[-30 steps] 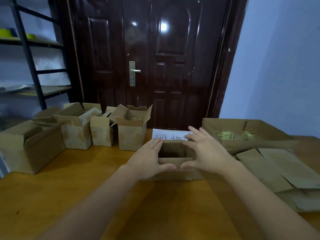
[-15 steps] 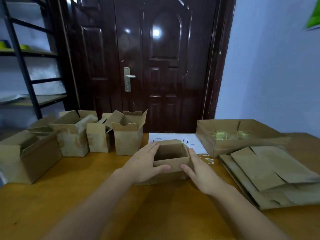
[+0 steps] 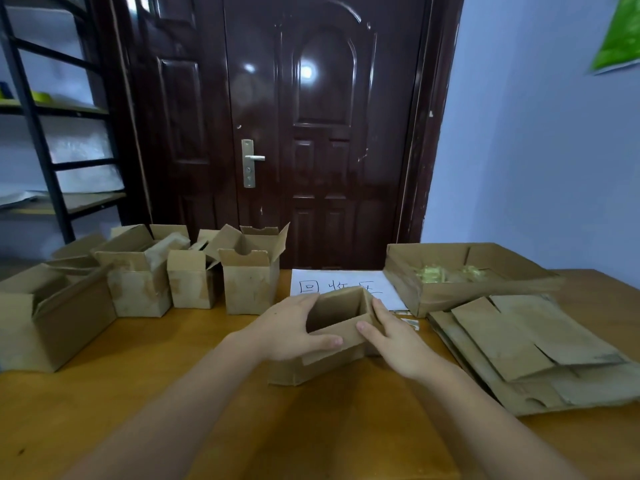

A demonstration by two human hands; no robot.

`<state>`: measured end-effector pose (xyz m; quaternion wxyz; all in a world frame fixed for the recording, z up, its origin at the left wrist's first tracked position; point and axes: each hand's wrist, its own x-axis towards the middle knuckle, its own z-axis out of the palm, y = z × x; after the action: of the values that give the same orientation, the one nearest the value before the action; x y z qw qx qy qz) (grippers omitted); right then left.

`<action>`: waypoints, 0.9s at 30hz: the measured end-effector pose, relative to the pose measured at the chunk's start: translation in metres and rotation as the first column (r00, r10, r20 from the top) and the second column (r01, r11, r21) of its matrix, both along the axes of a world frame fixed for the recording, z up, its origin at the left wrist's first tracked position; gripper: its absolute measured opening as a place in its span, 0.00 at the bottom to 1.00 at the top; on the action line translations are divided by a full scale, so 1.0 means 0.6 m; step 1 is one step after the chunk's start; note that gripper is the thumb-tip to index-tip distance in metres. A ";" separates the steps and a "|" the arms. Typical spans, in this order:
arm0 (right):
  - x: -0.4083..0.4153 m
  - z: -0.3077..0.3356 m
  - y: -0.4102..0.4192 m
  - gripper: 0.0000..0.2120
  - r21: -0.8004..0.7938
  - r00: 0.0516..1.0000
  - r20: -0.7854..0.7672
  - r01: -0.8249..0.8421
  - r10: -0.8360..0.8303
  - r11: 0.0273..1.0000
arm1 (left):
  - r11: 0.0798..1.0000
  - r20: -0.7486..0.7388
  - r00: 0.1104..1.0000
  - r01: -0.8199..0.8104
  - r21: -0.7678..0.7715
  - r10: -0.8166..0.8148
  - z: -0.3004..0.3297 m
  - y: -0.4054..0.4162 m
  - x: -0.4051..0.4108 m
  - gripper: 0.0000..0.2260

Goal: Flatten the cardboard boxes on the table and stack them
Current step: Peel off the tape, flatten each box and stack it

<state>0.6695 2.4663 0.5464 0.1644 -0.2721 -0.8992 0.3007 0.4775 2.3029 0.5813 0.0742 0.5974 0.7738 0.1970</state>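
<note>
Both hands clasp a small open cardboard box (image 3: pixel 341 327) that sits on the wooden worktop (image 3: pixel 138 410) directly ahead of the person. Left hand (image 3: pixel 291 329) curls around the box's left wall, its thumb lying along the near top edge, its fingers along the far left side. Right hand (image 3: pixel 398 336) holds the right wall, thumb on the near edge close to the left thumb, fingers reaching up the right side. Skewed into a slanted shape, the box has its top open and its inside bare.

Just beyond the hands lies a white sheet of paper (image 3: pixel 346 282) with handwritten characters, partly hidden by the box. To the right of the right hand rests a stack of flattened cardboard (image 3: pixel 533 348), several layers deep, spread over the worktop's right side. Behind that stack stands a shallow open carton (image 3: pixel 460 292) holding something yellowish that is too blurred to identify.

To the left of the left hand runs a row of upright open boxes (image 3: pixel 249 282), flaps raised, standing side by side, and furthest left a larger open box (image 3: pixel 65 317) near the worktop's edge.

Past the worktop is a dark glossy door (image 3: pixel 311 133) with a metal handle (image 3: pixel 251 162). Far left stands a black metal shelf rack (image 3: pixel 41 140); on the right, a pale wall bears a green poster (image 3: pixel 618 36) at the top corner.
</note>
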 end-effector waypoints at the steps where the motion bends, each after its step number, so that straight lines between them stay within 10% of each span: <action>1: 0.000 0.001 -0.002 0.40 -0.023 1.000 -0.014 0.001 -0.001 1.000 | 1.000 0.007 1.000 0.017 0.016 -0.017 -0.003 -0.001 0.011 0.39; 20: 0.041 0.006 0.003 0.28 -0.202 0.957 -0.192 0.180 -0.220 0.963 | 0.957 -0.139 0.947 0.289 -0.015 -0.289 -0.018 -0.005 0.156 0.46; 27: 0.054 -0.003 0.002 0.23 -0.337 0.926 -0.300 0.119 -0.227 0.934 | 0.970 0.197 0.958 0.176 0.170 -0.208 -0.033 0.005 0.143 0.37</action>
<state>0.7022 2.4673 0.5446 0.2955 -0.3189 -0.7711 0.4652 0.5631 2.3059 0.5613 0.1304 0.6492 0.6824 0.3097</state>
